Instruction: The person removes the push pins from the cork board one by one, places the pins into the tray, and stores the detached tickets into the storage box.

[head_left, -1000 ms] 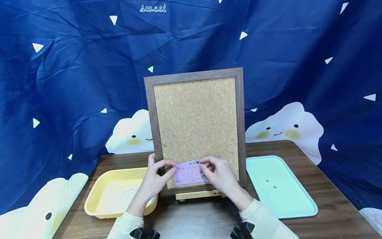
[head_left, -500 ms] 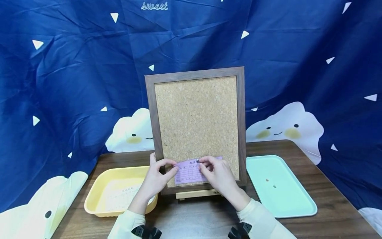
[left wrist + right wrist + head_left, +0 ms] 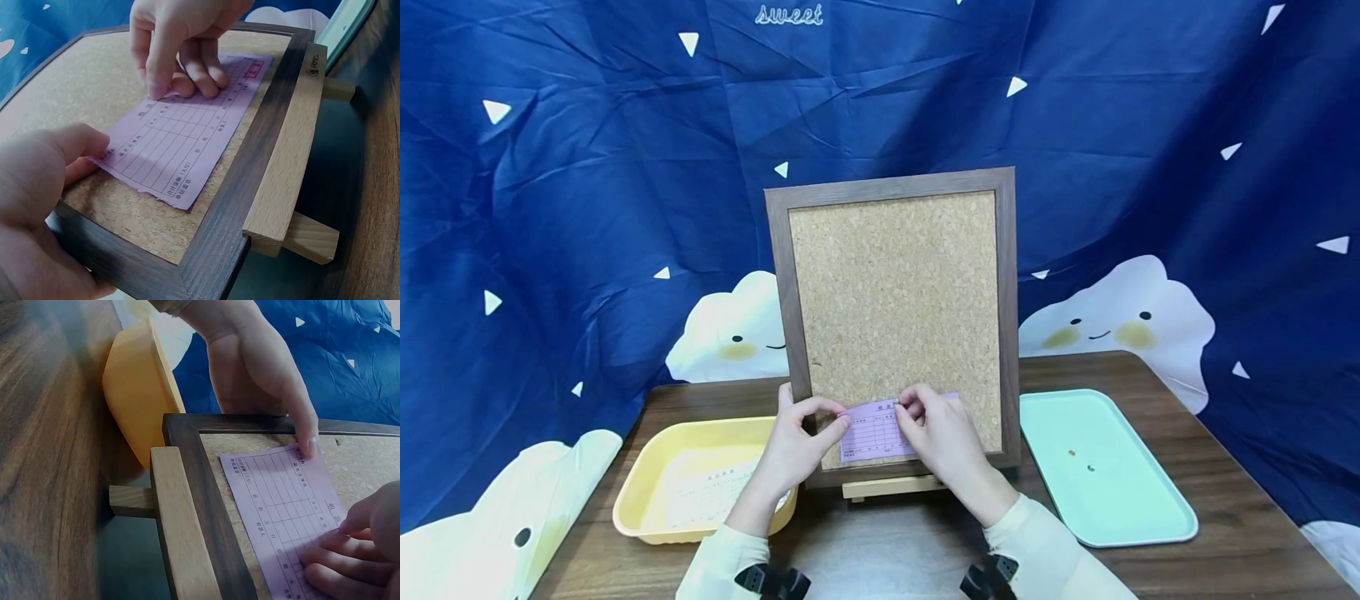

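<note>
A purple receipt slip (image 3: 868, 433) with printed lines lies against the lower part of a framed corkboard (image 3: 895, 300). My left hand (image 3: 790, 446) pinches the slip's upper left corner between thumb and index finger, its other fingers behind the frame's left side. At the slip's top edge, my right hand (image 3: 947, 437) pinches a tiny dark thumbtack, mostly hidden by the fingertips. In the left wrist view, the other fingers of the right hand (image 3: 187, 44) touch the slip. The right wrist view shows the left thumb (image 3: 307, 439) on the slip's corner.
The board leans on a wooden easel (image 3: 895, 487). A yellow basin (image 3: 640, 492) with printed paper (image 3: 707, 500) stands left. On the right lies a mint tray (image 3: 1120, 492) with two tiny objects (image 3: 1081, 460). A blue curtain (image 3: 880, 100) hangs behind the table (image 3: 880, 550).
My right wrist has shifted slightly left, its fingertips staying at the slip's top edge. The dark dot beside them is less visible now. The left hand keeps its hold on the corner.
</note>
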A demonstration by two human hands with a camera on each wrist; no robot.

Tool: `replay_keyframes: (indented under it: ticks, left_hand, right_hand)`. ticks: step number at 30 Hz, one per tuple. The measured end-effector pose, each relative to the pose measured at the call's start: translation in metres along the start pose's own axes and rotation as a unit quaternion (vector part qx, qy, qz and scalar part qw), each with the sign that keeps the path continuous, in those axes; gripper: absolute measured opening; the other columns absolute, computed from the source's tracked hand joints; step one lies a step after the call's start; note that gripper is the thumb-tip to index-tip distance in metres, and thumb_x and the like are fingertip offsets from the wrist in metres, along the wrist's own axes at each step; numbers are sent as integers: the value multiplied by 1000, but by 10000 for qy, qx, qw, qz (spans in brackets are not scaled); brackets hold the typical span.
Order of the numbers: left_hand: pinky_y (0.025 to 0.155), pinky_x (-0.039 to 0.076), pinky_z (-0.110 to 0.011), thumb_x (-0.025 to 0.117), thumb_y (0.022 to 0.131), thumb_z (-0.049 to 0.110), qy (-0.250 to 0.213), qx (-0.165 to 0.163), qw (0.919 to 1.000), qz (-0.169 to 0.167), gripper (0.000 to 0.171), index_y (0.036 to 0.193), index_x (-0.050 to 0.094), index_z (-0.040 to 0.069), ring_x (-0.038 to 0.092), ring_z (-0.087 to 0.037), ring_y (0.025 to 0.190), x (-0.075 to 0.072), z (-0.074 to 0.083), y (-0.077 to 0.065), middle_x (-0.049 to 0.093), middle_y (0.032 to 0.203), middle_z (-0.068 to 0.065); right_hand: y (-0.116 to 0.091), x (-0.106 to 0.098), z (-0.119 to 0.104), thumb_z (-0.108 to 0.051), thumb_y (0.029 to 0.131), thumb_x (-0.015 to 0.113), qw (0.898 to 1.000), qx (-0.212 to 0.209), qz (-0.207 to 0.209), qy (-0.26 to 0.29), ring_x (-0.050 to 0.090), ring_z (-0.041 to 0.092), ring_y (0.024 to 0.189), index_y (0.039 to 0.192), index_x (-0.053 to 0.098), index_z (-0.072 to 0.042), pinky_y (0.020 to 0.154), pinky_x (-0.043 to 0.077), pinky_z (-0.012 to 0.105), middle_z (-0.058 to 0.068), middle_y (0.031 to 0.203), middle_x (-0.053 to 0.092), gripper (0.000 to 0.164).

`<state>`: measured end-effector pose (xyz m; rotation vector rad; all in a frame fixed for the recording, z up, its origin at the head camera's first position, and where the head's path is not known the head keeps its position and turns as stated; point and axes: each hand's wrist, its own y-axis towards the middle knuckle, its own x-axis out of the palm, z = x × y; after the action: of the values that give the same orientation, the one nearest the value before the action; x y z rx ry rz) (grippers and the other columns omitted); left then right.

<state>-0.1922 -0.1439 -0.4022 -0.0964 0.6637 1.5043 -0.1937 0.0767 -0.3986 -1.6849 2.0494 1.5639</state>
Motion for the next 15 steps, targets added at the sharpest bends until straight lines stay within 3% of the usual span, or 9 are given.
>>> replay_keyframes:
  ticks: [7, 11, 15]
  left_hand:
    - [98, 35, -46, 75, 82, 32, 118, -49, 9999, 23, 7, 84, 70, 36, 38, -25, 117, 1, 0, 0, 33, 123, -7]
    - [104, 29, -52, 75, 83, 31, 76, -16, 10000, 26, 6, 84, 70, 35, 31, -28, 128, 1, -1, 0, 32, 130, -9]
    - [105, 29, -52, 74, 83, 32, 48, -12, 10000, 39, 6, 84, 70, 36, 31, -28, 128, 1, -2, 0, 32, 130, -9]
  right_hand:
    - [-2, 3, 0, -14, 82, 71, 9999, -44, 105, -78, 48, -4, 53, 84, 62, -16, 50, 41, 17, -16, 63, 56, 10]
    - [-1, 4, -2, -13, 81, 71, 9994, -173, 212, -232, 47, -3, 51, 84, 61, -15, 49, 41, 17, -15, 62, 55, 10]
    - [-1, 5, -3, -12, 81, 69, 9985, -223, 263, -421, 47, -2, 51, 82, 61, -14, 48, 41, 18, -15, 61, 55, 8]
